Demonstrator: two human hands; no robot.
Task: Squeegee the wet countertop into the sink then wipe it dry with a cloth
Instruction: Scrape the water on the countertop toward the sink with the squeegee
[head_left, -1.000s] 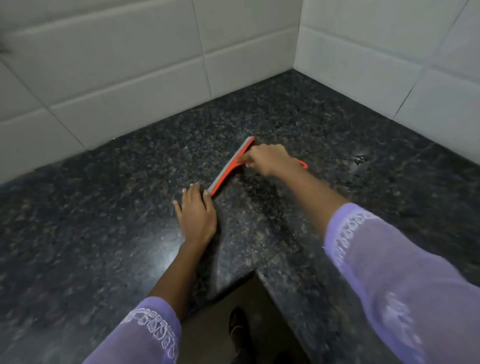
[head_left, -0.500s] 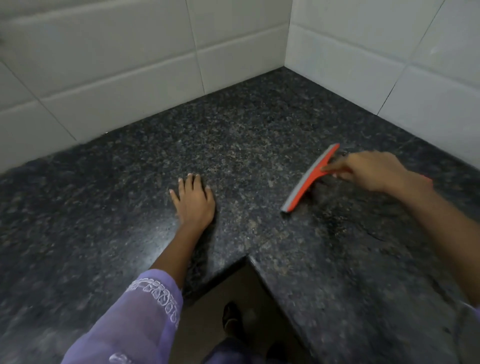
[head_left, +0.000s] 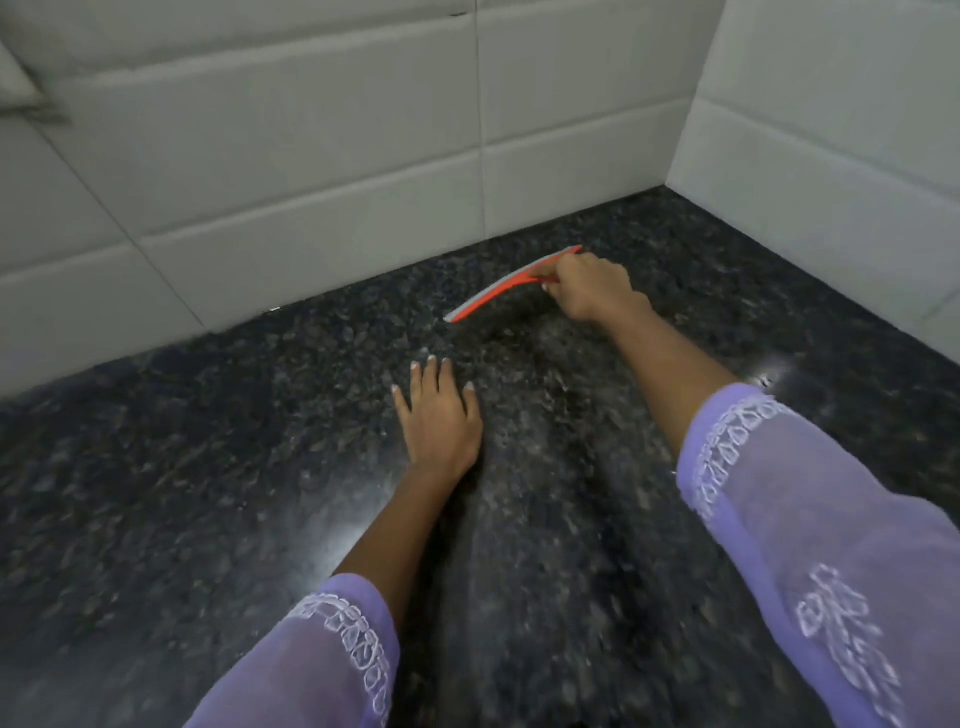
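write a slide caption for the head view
Right hand holds an orange squeegee on the dark countertop; left hand lies flat.

The squeegee (head_left: 511, 285) is a slim orange-red tool with a pale grey blade strip along its far edge. It lies low on the countertop (head_left: 208, 467), running on a slant from lower left to upper right, a little above and right of the frame's centre, near the foot of the tiled back wall. Its right end is hidden under the fingers holding it. The countertop is dark speckled granite, glossy, filling the lower two thirds of the frame, with bright glints at lower centre and far right.
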